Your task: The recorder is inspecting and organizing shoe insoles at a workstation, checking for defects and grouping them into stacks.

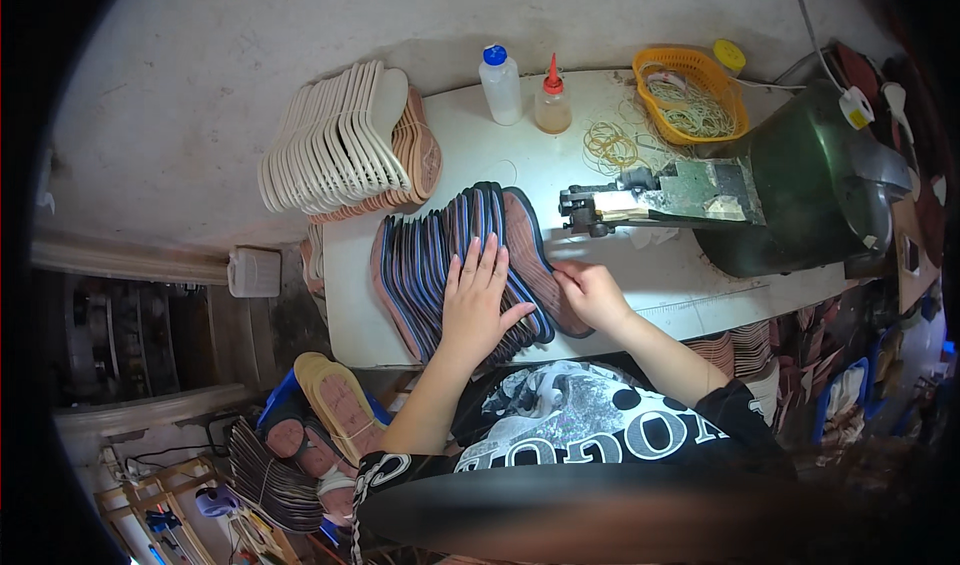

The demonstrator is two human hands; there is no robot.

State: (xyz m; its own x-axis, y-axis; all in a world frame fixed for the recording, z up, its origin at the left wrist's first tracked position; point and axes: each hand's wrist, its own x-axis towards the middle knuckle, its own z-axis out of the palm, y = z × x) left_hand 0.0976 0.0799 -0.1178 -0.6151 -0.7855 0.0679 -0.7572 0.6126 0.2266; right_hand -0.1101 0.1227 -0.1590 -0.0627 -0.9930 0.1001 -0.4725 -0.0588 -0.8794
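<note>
A row of shoe soles (412,265), dark with blue edges and brown faces, stands on edge, packed together on the white table. My left hand (476,303) lies flat across the top of the row with its fingers stretched out. At the row's right end, one sole (524,233) leans with its brown face showing. My right hand (597,298) pinches the right edge of this sole between thumb and fingers. The fingertips under the edge are partly hidden.
Behind the row, bundles of white soles (335,140) and brown soles (424,155) stand at the back left. A white bottle (501,90), a red-tipped bottle (552,108) and an orange basket (690,57) of rubber bands line the back. A green machine (790,185) reaches in from the right.
</note>
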